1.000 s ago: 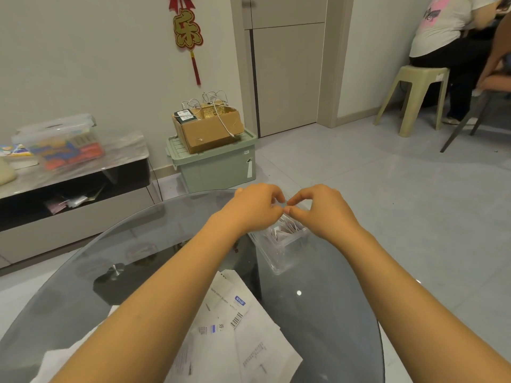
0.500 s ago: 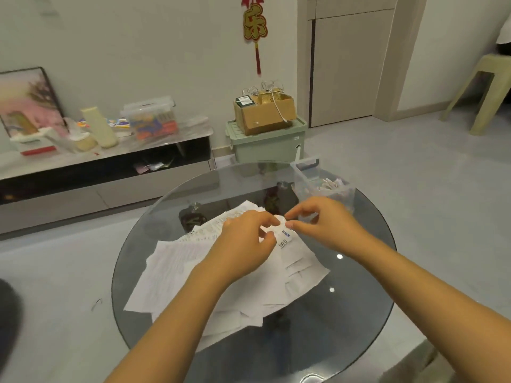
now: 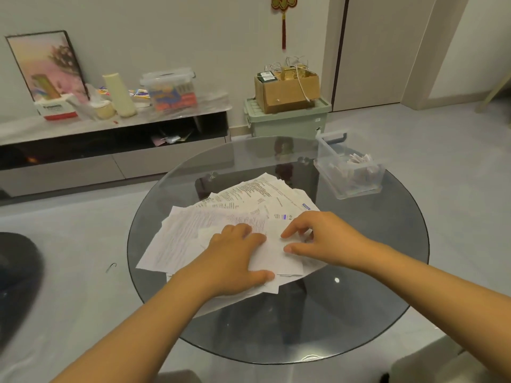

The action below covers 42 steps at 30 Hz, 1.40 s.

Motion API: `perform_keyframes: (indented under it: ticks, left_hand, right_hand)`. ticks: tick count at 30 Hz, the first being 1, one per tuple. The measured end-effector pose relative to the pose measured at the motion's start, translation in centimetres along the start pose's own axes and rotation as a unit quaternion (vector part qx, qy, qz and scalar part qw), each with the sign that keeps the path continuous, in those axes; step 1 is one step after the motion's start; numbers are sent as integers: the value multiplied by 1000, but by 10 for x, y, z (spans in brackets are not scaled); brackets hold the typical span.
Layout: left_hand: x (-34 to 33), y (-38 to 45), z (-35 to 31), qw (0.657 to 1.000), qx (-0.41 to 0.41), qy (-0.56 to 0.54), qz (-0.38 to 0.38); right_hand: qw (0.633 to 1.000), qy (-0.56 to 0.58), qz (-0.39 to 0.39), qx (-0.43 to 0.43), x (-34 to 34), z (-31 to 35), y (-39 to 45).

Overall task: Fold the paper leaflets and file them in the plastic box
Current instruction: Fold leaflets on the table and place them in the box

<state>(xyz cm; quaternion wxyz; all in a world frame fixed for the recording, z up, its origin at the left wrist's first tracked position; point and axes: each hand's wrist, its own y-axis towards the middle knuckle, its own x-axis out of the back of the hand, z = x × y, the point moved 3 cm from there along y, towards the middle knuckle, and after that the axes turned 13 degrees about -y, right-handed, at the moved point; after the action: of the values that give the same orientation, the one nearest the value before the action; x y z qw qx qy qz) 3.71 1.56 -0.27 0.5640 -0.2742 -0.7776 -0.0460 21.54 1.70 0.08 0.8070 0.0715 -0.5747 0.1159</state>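
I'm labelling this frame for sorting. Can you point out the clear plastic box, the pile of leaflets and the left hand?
clear plastic box [image 3: 326,150]: head view, its left wall.
pile of leaflets [image 3: 182,239]: head view, left sheets.
left hand [image 3: 235,261]: head view, back of hand.

Two bare forearms reach into view from the near edge, with no sleeve, watch, bracelet or ring on either. The left hand [image 3: 235,255] and the right hand [image 3: 326,239] are ungloved, with short, plain fingernails free of polish.
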Motion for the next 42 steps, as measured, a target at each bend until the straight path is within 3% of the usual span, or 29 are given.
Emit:
perform_keyframes:
  ticks: [9,17,20,23,27,30,37,39,42]
  left_hand:
    - [-12,-8,7,996,-36,-75,44]
    - [-12,-10,14,983,-75,-164,-17]
    - [-7,-11,19,972,-70,-220,-40]
    - [4,-9,24,962,-53,-246,-111]
    - [21,-3,27,924,-19,-315,-216]
    - [25,3,27,898,2,-352,-264]
    - [28,17,15,897,0,-307,-319]
    - [26,21,13,904,-8,-307,-297]
    - [13,26,10,951,-29,-220,-216]
  right_hand:
    - [991,-80,85,64,-13,4,0]
    - [996,-38,5,83,-14,12,-9]
    - [996,57,-40,47,-8,9,-10]
    - [988,137,-60,-33,-1,1,-11]
    - [950,280,-61,-125,4,-6,-15]
    - [947,284,-51,-143,4,-6,-19]
    - [956,266,-35,-115,5,10,-30]
    - [949,281,-12,-140,2,10,-31]
    - [937,301,22,-177,-7,7,-31]
